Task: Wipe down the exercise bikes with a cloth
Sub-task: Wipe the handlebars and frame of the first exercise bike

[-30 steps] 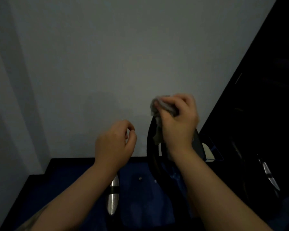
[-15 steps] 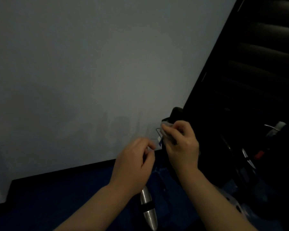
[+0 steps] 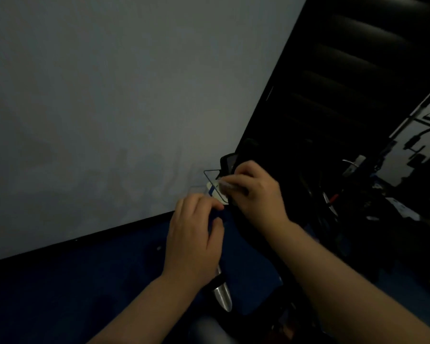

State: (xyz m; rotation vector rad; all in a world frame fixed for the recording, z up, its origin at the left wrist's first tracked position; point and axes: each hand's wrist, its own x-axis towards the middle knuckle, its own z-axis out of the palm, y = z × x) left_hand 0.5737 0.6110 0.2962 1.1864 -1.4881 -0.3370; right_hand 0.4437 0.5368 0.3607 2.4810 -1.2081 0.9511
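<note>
The scene is dim. My right hand (image 3: 256, 194) grips a pale cloth (image 3: 226, 185) and presses it against the black top part of the exercise bike (image 3: 230, 160), by a thin-framed panel with a white and blue label (image 3: 215, 193). My left hand (image 3: 196, 234) sits just below and left of it. Its fingers are curled at the panel's lower edge. Whether they hold anything is too dark to tell. A silver tube of the bike (image 3: 222, 295) shows beneath my left wrist.
A plain grey wall (image 3: 109, 108) fills the left and centre, meeting a dark blue floor (image 3: 85, 281) along a black skirting. A tall black padded structure (image 3: 345, 83) rises on the right. More dim gym equipment (image 3: 353, 167) stands at far right.
The view has swung right and downward along the wall. My right hand moved with the cloth from the bike's rim to its framed panel, and my left hand came up close beside it.
</note>
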